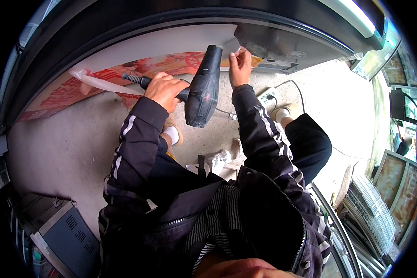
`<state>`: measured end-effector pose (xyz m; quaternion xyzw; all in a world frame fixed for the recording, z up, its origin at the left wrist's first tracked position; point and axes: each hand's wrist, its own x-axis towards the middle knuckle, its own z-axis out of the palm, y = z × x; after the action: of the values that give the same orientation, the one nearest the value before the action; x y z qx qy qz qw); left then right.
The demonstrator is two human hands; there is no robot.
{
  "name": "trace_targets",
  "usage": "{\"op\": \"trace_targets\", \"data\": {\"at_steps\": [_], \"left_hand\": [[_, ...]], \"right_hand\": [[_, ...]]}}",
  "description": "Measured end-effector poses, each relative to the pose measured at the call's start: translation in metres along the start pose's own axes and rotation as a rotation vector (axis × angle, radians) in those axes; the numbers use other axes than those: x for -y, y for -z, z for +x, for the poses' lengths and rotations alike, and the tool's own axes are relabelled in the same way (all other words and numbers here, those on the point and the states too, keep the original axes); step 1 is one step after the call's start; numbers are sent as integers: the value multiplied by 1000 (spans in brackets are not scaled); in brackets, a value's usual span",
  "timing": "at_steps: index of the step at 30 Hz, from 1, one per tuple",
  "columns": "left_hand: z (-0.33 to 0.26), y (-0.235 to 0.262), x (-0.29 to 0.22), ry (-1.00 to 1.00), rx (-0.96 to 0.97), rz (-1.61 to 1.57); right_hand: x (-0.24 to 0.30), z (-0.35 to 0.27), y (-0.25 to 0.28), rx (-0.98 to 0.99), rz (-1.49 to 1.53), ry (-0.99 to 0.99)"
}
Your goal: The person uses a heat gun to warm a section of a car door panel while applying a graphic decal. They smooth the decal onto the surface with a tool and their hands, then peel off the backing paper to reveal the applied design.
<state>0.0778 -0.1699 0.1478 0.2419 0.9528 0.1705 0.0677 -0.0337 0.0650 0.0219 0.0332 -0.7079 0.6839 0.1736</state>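
Note:
My left hand (164, 90) is wrapped round the handle of a black hair dryer (204, 88). The dryer's nozzle points up at the front of a long dark appliance panel (282, 48). A large sticker film (180, 41) covers the panel's left part, its upper area pale. Red and orange printing (148, 69) shows along the film's lower side. My right hand (240, 67) pinches the film's right edge, close to the nozzle, where bare dark surface begins. A loose whitish strip (106, 85) hangs from the film behind my left hand.
A power strip (266, 98) with a plugged-in cord lies on the concrete floor right of my arm. Crumpled white scraps (220, 160) lie between my feet. A dark grey metal box (72, 231) stands at lower left, and wire racks (368, 211) lean at lower right.

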Motion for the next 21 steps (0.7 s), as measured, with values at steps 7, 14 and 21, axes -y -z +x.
{"op": "trace_targets", "data": {"at_steps": [7, 14, 21], "left_hand": [[-7, 5, -1, 10, -13, 9], [2, -5, -1, -24, -74, 12], [-5, 1, 0, -12, -64, 19]], "right_hand": [[23, 12, -10, -100, 279, -148], [7, 31, 7, -194, -99, -180], [10, 18, 3, -101, -124, -167]]}}
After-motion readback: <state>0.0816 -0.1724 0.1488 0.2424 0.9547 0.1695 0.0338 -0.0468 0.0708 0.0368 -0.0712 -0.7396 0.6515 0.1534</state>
